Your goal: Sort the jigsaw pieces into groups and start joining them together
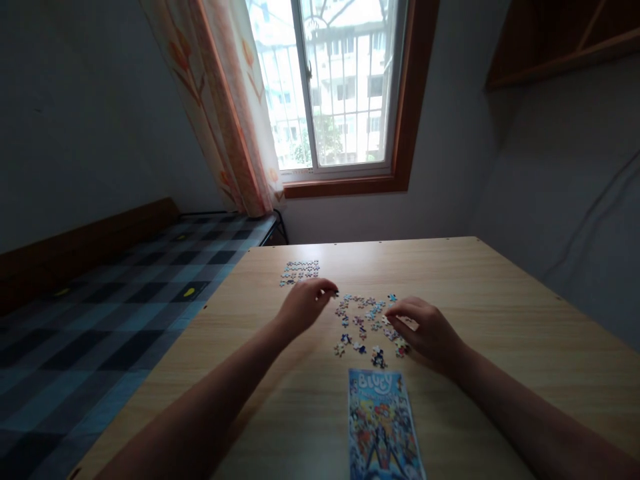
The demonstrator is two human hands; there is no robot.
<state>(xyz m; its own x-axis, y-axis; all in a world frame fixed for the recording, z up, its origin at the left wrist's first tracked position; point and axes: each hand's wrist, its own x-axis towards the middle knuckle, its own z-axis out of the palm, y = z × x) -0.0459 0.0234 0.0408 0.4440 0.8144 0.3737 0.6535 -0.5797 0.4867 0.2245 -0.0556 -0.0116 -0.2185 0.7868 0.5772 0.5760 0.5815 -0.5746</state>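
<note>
Several small loose jigsaw pieces [363, 321] lie scattered in the middle of a light wooden table [490, 300]. My left hand [305, 303] hovers at the pile's left edge, its fingertips pinched on one small puzzle piece. On the right side of the pile rests my right hand [425, 327], fingers curled down onto the pieces. A small joined patch of pieces [300, 272] lies further back on the left. A colourful picture card [384, 427] lies flat near me, below the pile.
A bed with a dark checked cover [100, 313] runs along the table's left side. Behind the table is a window [340, 87] with an orange-patterned curtain [225, 100]. A grey wall stands to the right, with a wooden shelf [560, 40] high up.
</note>
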